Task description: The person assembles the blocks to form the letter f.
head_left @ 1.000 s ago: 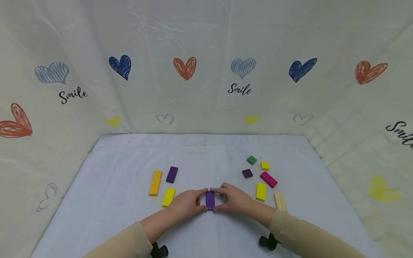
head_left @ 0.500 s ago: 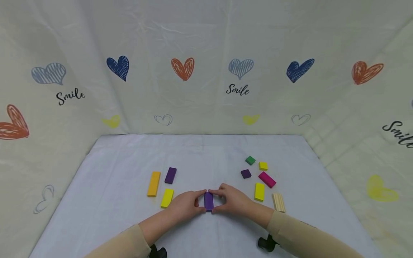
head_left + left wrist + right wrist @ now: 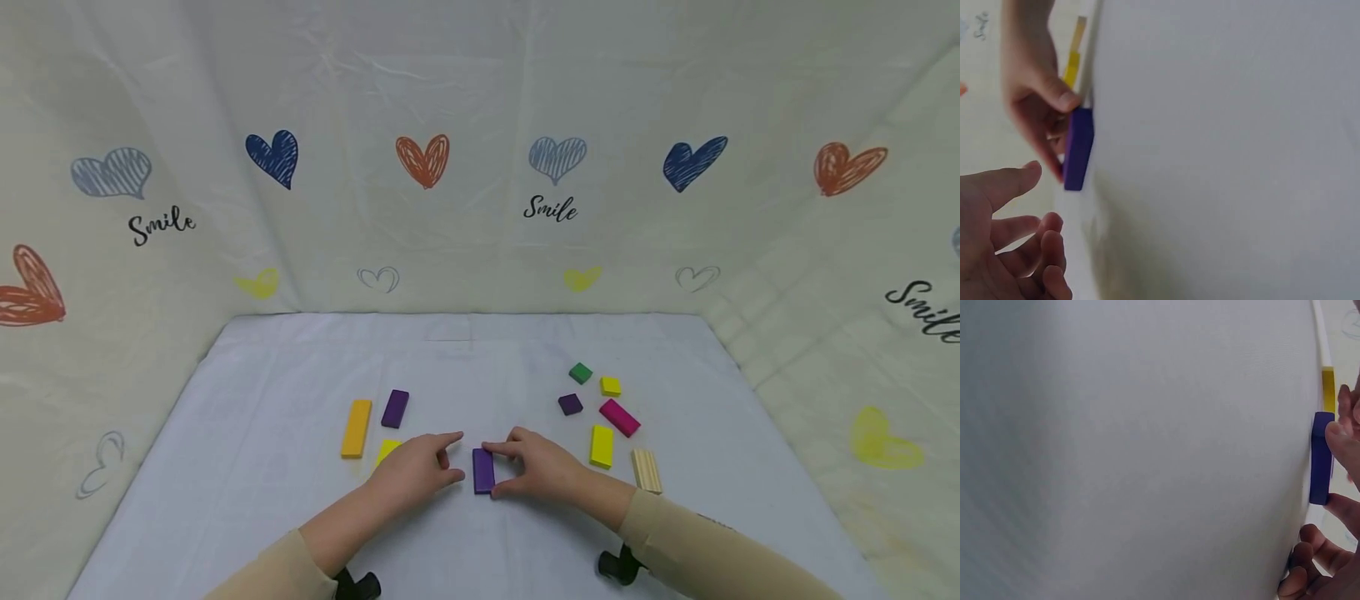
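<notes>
A purple rectangular block (image 3: 483,472) lies on the white cloth, its long side pointing away from me. My right hand (image 3: 543,468) pinches it lengthwise, index finger at the far end and thumb at the near end. Its other fingers are folded below in the right wrist view. My left hand (image 3: 416,467) is apart from the block, just to its left, with thumb and index finger spread and nothing between them. Behind the left hand a yellow block (image 3: 387,448) is partly hidden. In the left wrist view, a gap shows between the left fingertips and the purple block (image 3: 1079,150).
On the left lie an orange block (image 3: 356,429) and a dark purple block (image 3: 395,409). Further right are a green block (image 3: 581,372), a small yellow block (image 3: 611,386), a small dark block (image 3: 570,404), a magenta block (image 3: 619,417), a yellow block (image 3: 602,446) and ridged wooden pieces (image 3: 647,471).
The left hand has let go of the purple block and drawn back to the left, covering more of the yellow block. The right hand keeps its pinch. The view has shifted slightly.
</notes>
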`<state>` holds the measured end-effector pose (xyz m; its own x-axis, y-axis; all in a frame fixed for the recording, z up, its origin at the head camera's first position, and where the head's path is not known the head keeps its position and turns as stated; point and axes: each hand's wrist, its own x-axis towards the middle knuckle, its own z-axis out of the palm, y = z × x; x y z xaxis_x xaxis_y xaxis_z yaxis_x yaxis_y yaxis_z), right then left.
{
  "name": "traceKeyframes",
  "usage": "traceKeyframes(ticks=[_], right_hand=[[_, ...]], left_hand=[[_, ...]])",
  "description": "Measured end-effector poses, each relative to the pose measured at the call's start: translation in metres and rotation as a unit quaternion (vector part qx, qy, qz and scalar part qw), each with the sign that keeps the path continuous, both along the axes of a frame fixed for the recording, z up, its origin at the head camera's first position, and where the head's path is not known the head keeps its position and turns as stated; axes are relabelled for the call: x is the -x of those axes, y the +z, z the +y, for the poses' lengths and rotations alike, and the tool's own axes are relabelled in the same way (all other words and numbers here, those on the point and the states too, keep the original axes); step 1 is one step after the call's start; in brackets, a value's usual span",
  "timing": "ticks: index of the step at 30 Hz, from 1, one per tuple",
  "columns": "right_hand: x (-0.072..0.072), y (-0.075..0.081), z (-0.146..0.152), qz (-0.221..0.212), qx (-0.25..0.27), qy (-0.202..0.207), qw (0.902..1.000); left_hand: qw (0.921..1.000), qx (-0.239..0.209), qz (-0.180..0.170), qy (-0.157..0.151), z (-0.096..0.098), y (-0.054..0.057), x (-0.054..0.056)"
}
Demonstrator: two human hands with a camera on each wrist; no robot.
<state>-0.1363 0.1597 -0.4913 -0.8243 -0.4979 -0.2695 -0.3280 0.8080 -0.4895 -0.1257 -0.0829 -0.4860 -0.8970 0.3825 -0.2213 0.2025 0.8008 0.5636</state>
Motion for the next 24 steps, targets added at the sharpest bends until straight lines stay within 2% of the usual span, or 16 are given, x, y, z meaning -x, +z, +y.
traceKeyframes(ticks=[5,12,18,24], right_hand=[[-0.001,0.001,0.0,0.002,-0.011,0.001,0.9999],[0.0,0.0,0.001,0.004,-0.005,0.011,0.9999],[0.0,-0.001,0.001,-0.001,-0.006,0.009,0.9999],[-0.001,-0.001,0.001,0.0,-0.008,0.007,0.9999]], left_hand=[[0.9994,-0.011,0.001,0.032,-0.023,0.012,0.0],[0.9946,-0.029,-0.003,0.1,-0.057,0.023,-0.009],[0.9915,-0.015,-0.012,0.128,-0.077,0.021,-0.015],[0.9905,-0.009,-0.025,0.135,-0.086,0.015,-0.015]])
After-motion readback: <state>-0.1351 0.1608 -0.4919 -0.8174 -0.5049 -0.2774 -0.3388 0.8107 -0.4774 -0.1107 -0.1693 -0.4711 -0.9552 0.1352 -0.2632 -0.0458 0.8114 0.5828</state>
